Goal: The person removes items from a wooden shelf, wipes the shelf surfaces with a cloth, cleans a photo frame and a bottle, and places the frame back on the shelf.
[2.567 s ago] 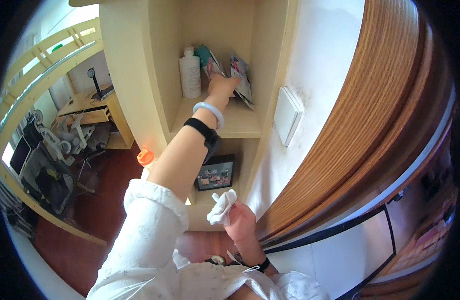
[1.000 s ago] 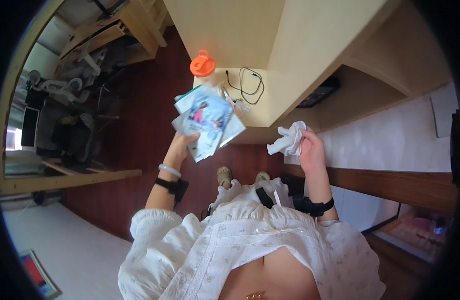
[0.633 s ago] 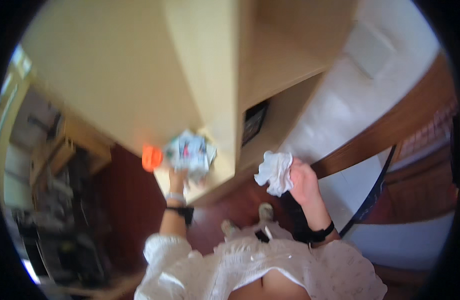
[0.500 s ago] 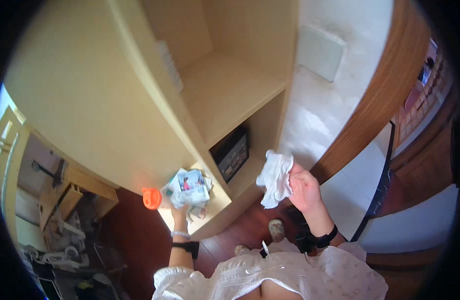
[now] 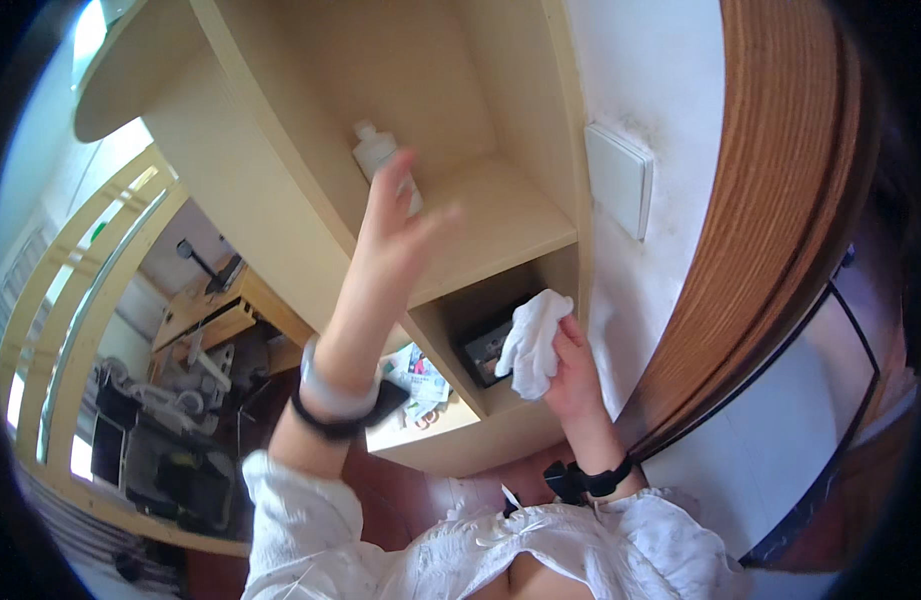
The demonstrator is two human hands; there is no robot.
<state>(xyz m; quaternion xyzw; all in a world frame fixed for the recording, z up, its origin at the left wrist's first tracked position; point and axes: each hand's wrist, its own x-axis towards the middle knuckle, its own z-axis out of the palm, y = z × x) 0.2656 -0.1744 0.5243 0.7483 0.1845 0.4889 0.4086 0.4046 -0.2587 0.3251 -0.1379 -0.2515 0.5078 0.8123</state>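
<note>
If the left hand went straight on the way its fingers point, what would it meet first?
Probably the white bottle on the cabinet shelf: the left hand overlaps it in view, though depth is unclear.

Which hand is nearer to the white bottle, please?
Left. The left hand is in front of the bottle, partly covering it; whether they touch, I cannot tell. The right hand, holding the white cloth, is lower and farther right.
</note>
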